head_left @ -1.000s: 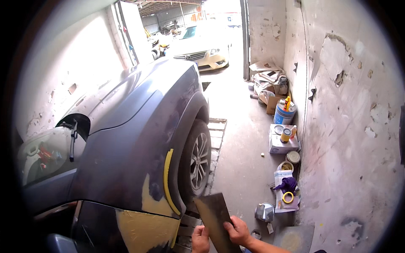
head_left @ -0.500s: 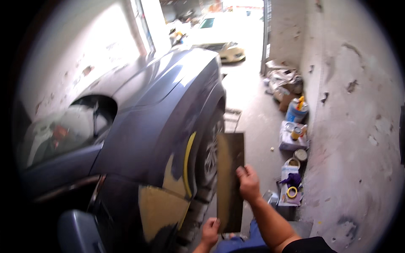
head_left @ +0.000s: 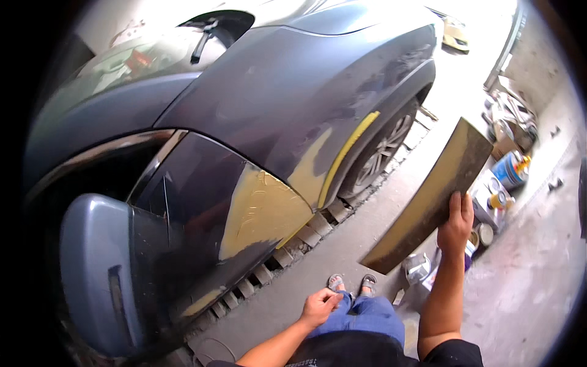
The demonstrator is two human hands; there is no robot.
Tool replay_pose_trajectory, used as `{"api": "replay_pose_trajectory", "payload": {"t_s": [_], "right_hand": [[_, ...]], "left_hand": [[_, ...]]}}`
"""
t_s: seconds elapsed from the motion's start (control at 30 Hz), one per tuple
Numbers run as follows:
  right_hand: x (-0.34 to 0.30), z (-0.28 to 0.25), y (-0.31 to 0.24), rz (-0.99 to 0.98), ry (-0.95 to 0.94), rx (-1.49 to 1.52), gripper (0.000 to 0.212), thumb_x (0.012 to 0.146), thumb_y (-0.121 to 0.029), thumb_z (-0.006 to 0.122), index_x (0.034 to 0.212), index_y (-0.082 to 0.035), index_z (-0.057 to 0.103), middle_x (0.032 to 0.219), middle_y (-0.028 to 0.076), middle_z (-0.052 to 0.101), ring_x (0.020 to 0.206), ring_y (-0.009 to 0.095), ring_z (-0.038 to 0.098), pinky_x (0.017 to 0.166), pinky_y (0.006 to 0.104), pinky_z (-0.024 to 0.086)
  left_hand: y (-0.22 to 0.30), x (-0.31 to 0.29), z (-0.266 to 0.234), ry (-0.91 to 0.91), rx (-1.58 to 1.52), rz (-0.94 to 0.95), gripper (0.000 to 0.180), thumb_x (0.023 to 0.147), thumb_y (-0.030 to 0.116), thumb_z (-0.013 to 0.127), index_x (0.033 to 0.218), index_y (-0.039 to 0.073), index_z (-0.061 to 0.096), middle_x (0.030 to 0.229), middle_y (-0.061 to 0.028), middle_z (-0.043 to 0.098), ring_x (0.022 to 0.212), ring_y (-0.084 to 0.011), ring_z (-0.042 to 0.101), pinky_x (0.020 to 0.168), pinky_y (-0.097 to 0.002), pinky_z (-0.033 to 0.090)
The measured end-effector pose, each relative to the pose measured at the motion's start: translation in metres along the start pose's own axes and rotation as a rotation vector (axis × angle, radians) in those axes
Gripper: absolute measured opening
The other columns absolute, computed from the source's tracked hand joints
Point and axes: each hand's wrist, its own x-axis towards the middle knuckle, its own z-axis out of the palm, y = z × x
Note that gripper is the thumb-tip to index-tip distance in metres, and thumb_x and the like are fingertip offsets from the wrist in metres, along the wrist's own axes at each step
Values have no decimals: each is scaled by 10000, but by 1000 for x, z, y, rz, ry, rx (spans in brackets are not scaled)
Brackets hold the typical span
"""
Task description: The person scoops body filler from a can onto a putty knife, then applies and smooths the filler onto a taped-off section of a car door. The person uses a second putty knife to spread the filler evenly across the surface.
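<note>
In my raised right hand [head_left: 455, 225] is a long, flat, flexible-looking spreader board [head_left: 428, 196], gripped by its right edge. It slants from upper right to lower left, bowed a little, with a yellowish putty-like smear along its face. My left hand [head_left: 321, 307] is closed in front of my legs, apart from the board, and nothing shows in its fingers. To the left stands a dark grey car [head_left: 293, 85]. A tan filler patch [head_left: 260, 208] with ridges covers the front corner of its door, and a yellow strip [head_left: 348, 153] follows the wheel arch.
A side mirror [head_left: 98, 269] juts out at the lower left. Bricks [head_left: 318, 225] line the floor beneath the car. Along the right wall are a blue bucket [head_left: 509, 171], a tin with a yellow label [head_left: 498, 200] and a metal can [head_left: 417, 267]. Another car [head_left: 455, 37] stands far off.
My view has swung left and down toward the car door. The board is now tilted and raised to the right in my right hand; my left hand has let go of it.
</note>
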Motion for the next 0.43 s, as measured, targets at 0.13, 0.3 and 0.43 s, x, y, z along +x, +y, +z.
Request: {"api": "replay_pose_trajectory", "payload": {"t_s": [0.13, 0.3, 0.43], "right_hand": [[-26, 2, 77, -345, -555, -446, 37, 868, -55, 563, 896, -38, 581, 761, 75, 550, 703, 219, 549, 609, 336, 429], [-105, 51, 143, -604, -1174, -573, 174, 706, -94, 620, 879, -112, 611, 762, 46, 541, 719, 256, 569, 595, 367, 501], [-154, 83, 187, -899, -1333, -600, 171, 750, -189, 580, 912, -134, 596, 767, -2, 521, 729, 188, 563, 573, 307, 484]], "left_hand": [[36, 4, -6, 178, 316, 616, 107, 869, 89, 635, 971, 57, 642, 757, -59, 637, 645, -188, 611, 626, -289, 496], [28, 27, -3, 112, 803, 798, 430, 808, 134, 640, 1225, 67, 557, 1194, -122, 575, 1061, -262, 591, 924, -407, 468], [-49, 39, -6, 69, 1261, 281, 515, 741, 204, 684, 1215, 53, 552, 1162, -142, 603, 1057, -297, 588, 856, -383, 488]]}}
